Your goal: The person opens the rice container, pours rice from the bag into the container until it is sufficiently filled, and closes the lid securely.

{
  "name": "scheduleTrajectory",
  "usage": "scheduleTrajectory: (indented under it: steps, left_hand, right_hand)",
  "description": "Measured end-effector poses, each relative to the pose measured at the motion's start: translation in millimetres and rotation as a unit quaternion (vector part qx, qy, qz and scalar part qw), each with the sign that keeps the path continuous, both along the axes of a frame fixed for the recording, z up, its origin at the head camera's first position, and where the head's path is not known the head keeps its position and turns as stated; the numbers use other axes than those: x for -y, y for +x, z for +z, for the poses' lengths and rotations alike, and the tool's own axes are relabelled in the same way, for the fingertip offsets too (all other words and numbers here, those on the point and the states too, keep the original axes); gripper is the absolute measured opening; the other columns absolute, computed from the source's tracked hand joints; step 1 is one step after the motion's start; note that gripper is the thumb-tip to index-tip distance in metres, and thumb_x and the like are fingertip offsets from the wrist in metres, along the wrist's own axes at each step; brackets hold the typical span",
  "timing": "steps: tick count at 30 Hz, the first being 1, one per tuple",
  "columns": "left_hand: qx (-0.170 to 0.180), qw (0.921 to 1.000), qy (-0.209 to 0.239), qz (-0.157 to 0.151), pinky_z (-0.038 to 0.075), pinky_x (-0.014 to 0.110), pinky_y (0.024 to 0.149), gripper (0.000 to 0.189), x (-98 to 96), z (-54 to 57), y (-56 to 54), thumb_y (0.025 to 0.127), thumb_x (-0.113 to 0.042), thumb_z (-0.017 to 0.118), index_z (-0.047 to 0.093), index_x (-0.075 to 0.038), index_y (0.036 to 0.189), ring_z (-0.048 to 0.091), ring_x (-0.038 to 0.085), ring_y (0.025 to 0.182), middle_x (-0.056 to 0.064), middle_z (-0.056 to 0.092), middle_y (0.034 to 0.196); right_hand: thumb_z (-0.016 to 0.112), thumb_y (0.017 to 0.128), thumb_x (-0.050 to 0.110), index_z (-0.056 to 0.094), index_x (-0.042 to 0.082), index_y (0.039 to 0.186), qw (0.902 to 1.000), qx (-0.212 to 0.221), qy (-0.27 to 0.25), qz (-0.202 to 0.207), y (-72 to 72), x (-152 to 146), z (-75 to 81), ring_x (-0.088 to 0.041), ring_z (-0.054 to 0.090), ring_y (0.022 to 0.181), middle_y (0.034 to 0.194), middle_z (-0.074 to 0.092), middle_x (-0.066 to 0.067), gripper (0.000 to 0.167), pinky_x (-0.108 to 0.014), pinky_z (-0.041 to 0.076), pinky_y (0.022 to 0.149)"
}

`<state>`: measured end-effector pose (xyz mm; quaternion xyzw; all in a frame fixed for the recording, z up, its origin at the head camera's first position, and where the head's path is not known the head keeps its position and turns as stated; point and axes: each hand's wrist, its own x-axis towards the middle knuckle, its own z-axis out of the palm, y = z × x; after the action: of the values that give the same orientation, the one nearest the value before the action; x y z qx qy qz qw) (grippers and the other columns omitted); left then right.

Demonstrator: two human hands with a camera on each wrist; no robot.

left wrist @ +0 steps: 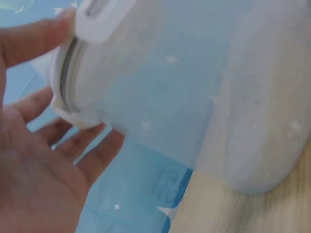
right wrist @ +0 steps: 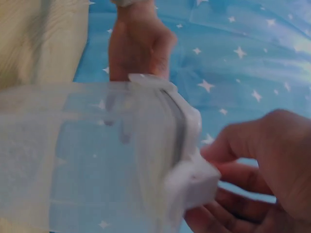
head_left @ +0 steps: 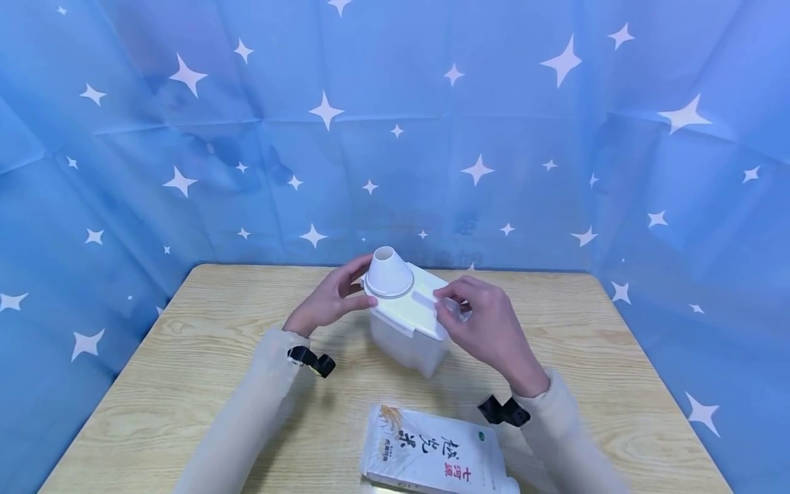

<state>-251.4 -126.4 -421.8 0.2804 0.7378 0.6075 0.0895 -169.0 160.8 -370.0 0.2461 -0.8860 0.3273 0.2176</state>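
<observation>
A translucent plastic storage container (head_left: 407,343) with a white lid (head_left: 416,312) stands on the table, and pale contents show faintly near its base. On the lid's left end sits a white cone-shaped cap (head_left: 389,273), open at its tip. My left hand (head_left: 336,295) grips that end of the container, with the thumb on the near edge and the fingers around the far side. At the lid's other end, my right hand (head_left: 484,312) pinches a white lid flap (right wrist: 197,182) between thumb and fingers. The exact contact is partly hidden by the hand in the head view.
A white printed rice bag (head_left: 435,449) lies flat at the table's front, between the forearms. The wood-grain table (head_left: 204,357) ends at a blue star-patterned curtain (head_left: 420,144) behind and on both sides.
</observation>
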Motion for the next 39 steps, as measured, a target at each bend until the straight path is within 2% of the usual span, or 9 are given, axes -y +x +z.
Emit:
scheduleTrajectory:
  steps: [5, 10, 14, 17, 20, 23, 25, 32, 39]
  left_hand:
    - [0.001, 0.9968, 0.025, 0.075, 0.042, 0.046, 0.121, 0.083, -4.6, -4.1, 18.7, 0.092, -0.009, 0.077, 0.032, -0.019, 0.161, 0.044, 0.029, 0.147, 0.008, 0.044, 0.158]
    - [0.030, 0.9864, 0.056, 0.152, 0.044, 0.045, 0.120, 0.087, -10.6, -16.9, 43.0, 0.089, -0.012, 0.081, 0.031, -0.023, 0.160, 0.045, 0.031, 0.146, 0.010, 0.045, 0.155]
    - [0.059, 0.9772, 0.037, 0.201, 0.041, 0.046, 0.122, 0.095, -21.4, -30.9, 57.9, 0.083, -0.025, 0.087, 0.031, -0.026, 0.160, 0.043, 0.028, 0.147, 0.005, 0.045, 0.155]
    - [0.062, 0.9717, 0.015, 0.227, 0.039, 0.046, 0.123, 0.103, -33.6, -43.3, 64.7, 0.078, -0.030, 0.091, 0.029, -0.028, 0.160, 0.041, 0.026, 0.148, 0.002, 0.044, 0.155]
    - [0.045, 0.9692, -0.007, 0.242, 0.038, 0.048, 0.123, 0.111, -46.8, -54.0, 70.8, 0.074, -0.030, 0.094, 0.025, -0.029, 0.161, 0.038, 0.025, 0.149, 0.000, 0.041, 0.158]
    - [0.020, 0.9660, -0.024, 0.257, 0.039, 0.049, 0.123, 0.116, -57.6, -59.9, 75.3, 0.071, -0.034, 0.096, 0.022, -0.032, 0.161, 0.038, 0.024, 0.148, -0.003, 0.038, 0.160]
    - [0.004, 0.9640, -0.029, 0.264, 0.039, 0.049, 0.122, 0.118, -62.4, -61.9, 76.4, 0.071, -0.037, 0.096, 0.020, -0.033, 0.162, 0.038, 0.022, 0.147, -0.004, 0.036, 0.159]
    - [-0.018, 0.9567, -0.032, 0.289, 0.040, 0.050, 0.120, 0.123, -72.7, -66.0, 79.0, 0.068, -0.040, 0.097, 0.017, -0.037, 0.162, 0.040, 0.020, 0.144, -0.004, 0.036, 0.158]
    - [-0.012, 0.9492, -0.044, 0.311, 0.040, 0.054, 0.118, 0.130, -80.1, -66.3, 80.2, 0.066, -0.047, 0.097, 0.010, -0.039, 0.163, 0.045, 0.023, 0.139, -0.003, 0.036, 0.157]
  right_hand:
    - [0.072, 0.094, 0.013, 0.078, 0.016, 0.101, 0.9960, 0.069, 0.002, 0.057, -12.1, -13, 10.7, -0.010, 0.068, 0.082, 0.100, 0.075, 0.003, 0.010, -0.029, 0.064, 0.071]
    - [0.071, 0.097, 0.015, 0.076, 0.015, 0.112, 0.9909, 0.112, -0.003, 0.074, -29.7, -24, 16.6, -0.018, 0.072, 0.097, 0.114, 0.073, -0.002, 0.016, -0.039, 0.065, 0.081]
    - [0.071, 0.097, 0.018, 0.074, 0.013, 0.122, 0.9844, 0.155, 0.006, 0.084, -44.7, -29, 17.8, -0.024, 0.071, 0.106, 0.122, 0.071, -0.007, 0.025, -0.046, 0.063, 0.091]
    - [0.071, 0.097, 0.020, 0.071, 0.013, 0.128, 0.9767, 0.195, 0.014, 0.090, -54.5, -30, 13.9, -0.026, 0.070, 0.109, 0.123, 0.070, -0.008, 0.031, -0.047, 0.062, 0.094]
    - [0.071, 0.097, 0.021, 0.071, 0.013, 0.129, 0.9693, 0.227, 0.015, 0.093, -61.0, -30, 8.7, -0.024, 0.070, 0.108, 0.120, 0.071, -0.006, 0.032, -0.045, 0.062, 0.093]
    - [0.072, 0.097, 0.022, 0.073, 0.015, 0.126, 0.9658, 0.241, 0.016, 0.094, -64.4, -31, 5.6, -0.022, 0.070, 0.106, 0.114, 0.071, -0.004, 0.030, -0.041, 0.063, 0.090]
    - [0.072, 0.097, 0.024, 0.075, 0.018, 0.124, 0.9643, 0.248, 0.013, 0.092, -66.0, -32, 3.9, -0.020, 0.069, 0.106, 0.112, 0.070, -0.002, 0.028, -0.039, 0.064, 0.089]
    - [0.073, 0.097, 0.029, 0.076, 0.022, 0.123, 0.9612, 0.268, 0.011, 0.067, -66.1, -34, 1.0, -0.018, 0.067, 0.104, 0.112, 0.072, 0.000, 0.027, -0.040, 0.062, 0.089]
    - [0.072, 0.097, 0.030, 0.076, 0.022, 0.123, 0.9614, 0.269, 0.010, 0.059, -65.4, -33, 0.5, -0.017, 0.066, 0.103, 0.111, 0.072, 0.001, 0.028, -0.040, 0.061, 0.088]
